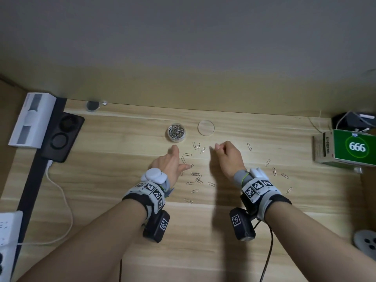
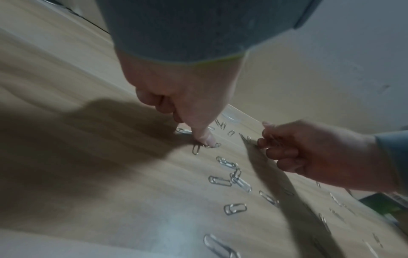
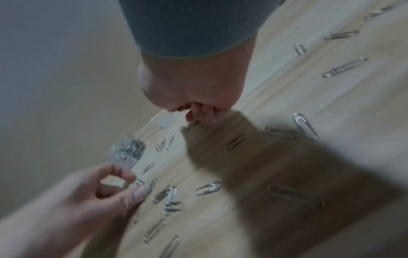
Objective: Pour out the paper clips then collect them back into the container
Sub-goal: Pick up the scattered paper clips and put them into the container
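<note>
Between the two hands, loose paper clips (image 1: 195,174) lie scattered on the wooden desk (image 1: 114,180), more of them trailing off to the right. At the right hand (image 1: 228,157), the curled fingers and thumb pinch a small bunch of clips, which the left wrist view shows sticking out from the fingertips above the desk. On the left hand (image 1: 169,162), the thumb tip presses down on a clip lying flat while the other fingers curl loosely beside it; whether that clip is truly pinched I cannot tell. Just beyond the left hand stands the round clear container (image 1: 176,132), upright, open and partly filled with clips. Its clear lid (image 1: 206,128) lies flat just to the right of it. Far right sits a green box (image 1: 345,148), and at far left a black charger pad (image 1: 62,136).
</note>
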{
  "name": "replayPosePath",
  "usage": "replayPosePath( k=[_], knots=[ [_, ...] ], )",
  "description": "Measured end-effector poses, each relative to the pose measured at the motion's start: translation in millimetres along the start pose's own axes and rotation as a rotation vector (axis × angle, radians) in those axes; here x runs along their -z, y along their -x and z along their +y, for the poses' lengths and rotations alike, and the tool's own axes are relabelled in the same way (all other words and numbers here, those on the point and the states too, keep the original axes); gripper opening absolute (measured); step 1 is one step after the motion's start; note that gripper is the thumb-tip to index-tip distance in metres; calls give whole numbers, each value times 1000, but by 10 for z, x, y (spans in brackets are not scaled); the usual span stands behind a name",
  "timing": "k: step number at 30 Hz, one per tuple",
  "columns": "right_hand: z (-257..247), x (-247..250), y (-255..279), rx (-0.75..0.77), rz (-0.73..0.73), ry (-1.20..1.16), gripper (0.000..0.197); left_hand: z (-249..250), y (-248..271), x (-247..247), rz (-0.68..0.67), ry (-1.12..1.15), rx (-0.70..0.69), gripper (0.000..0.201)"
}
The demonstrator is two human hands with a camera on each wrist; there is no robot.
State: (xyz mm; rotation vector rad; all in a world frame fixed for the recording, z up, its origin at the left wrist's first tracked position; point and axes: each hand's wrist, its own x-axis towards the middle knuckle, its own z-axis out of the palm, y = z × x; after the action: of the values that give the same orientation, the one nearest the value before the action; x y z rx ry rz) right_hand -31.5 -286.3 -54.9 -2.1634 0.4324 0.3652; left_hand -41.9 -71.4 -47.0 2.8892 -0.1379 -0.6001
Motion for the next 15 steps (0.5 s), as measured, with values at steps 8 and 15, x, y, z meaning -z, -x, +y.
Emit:
replayPosePath(
  k=[8, 15],
  knots=[
    [-8, 68, 225, -384, -323, -880, 21, 94, 112, -120, -20, 19, -20, 35],
    [93, 64, 343, -442, -319, -872, 20, 198, 136, -98, -87, -135, -73, 22]
  ],
)
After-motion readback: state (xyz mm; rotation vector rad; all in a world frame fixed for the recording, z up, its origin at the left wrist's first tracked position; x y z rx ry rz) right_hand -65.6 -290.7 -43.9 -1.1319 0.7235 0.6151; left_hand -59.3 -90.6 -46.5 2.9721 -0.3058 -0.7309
